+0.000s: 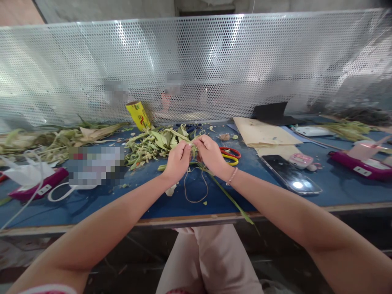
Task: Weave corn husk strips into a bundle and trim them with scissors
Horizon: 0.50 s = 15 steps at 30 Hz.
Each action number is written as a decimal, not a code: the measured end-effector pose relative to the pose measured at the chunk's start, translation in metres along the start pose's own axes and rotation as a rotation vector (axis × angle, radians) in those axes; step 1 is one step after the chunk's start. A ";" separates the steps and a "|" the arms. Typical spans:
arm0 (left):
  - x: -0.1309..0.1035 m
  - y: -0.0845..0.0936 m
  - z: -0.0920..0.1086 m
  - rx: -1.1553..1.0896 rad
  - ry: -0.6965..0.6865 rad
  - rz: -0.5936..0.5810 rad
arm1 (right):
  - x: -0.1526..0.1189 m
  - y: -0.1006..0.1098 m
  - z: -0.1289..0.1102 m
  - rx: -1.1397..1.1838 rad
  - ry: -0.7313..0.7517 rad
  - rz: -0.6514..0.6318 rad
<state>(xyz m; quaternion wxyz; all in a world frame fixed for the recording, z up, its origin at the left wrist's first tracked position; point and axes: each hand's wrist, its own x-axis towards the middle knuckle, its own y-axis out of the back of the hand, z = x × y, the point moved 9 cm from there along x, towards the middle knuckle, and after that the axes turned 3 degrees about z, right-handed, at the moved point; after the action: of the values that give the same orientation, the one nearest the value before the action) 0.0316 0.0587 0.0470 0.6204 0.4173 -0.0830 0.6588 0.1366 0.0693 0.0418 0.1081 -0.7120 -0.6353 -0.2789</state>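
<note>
A small bit of green plant (193, 151) is pinched between the left hand (179, 161) and the right hand (211, 153), just above the middle of the worktop (171, 208); both hands are curled, fingertips nearly meeting, so the exact grip is partly hidden. Below them a thin cord (196, 201) makes a slack loop; whether it is tied to the plant cannot be told. The work looks under way and unfinished: the piece is in the fingers, the cord is loose, and a long green stem (243, 213) runs from below the right hand across the worktop's front edge. Just beyond the left hand lies a loose heap of leaves and stalks (153, 149); whether these are finished with or waiting is unclear. Near the right wrist are red and yellow scissor handles (235, 161), close enough to limit a sweep that way. Farther right, a dark phone (280, 171) lies near the front edge, with tan paper (265, 132) behind it. A yellow tube (139, 115) leans toward the back edge, where a perforated metal screen (196, 61) closes off forward reach. The roomiest blue surface seems to be the strip along the front edge, between the forearms, crossed by cord and stem.
</note>
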 end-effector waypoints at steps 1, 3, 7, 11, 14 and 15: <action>0.000 0.001 0.000 0.018 -0.001 0.012 | 0.000 -0.001 0.002 0.015 -0.019 -0.003; 0.001 0.002 0.000 0.060 -0.001 0.037 | 0.000 -0.003 0.005 0.048 -0.052 -0.015; -0.001 0.008 0.003 0.101 0.005 0.118 | -0.006 -0.009 -0.001 0.021 0.013 -0.029; -0.002 0.014 0.004 0.122 0.014 0.182 | -0.010 -0.013 -0.010 -0.058 0.140 0.004; -0.001 0.013 0.007 0.156 -0.028 0.174 | -0.010 -0.014 -0.009 -0.065 0.163 0.015; -0.001 0.013 0.008 0.166 -0.045 0.169 | -0.010 -0.014 -0.008 -0.060 0.155 0.014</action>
<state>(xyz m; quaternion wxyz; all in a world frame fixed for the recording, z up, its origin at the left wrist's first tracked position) 0.0236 0.0501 0.0569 0.5239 0.4733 -0.0771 0.7039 0.1206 0.0593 0.0400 0.1378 -0.6956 -0.6114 -0.3512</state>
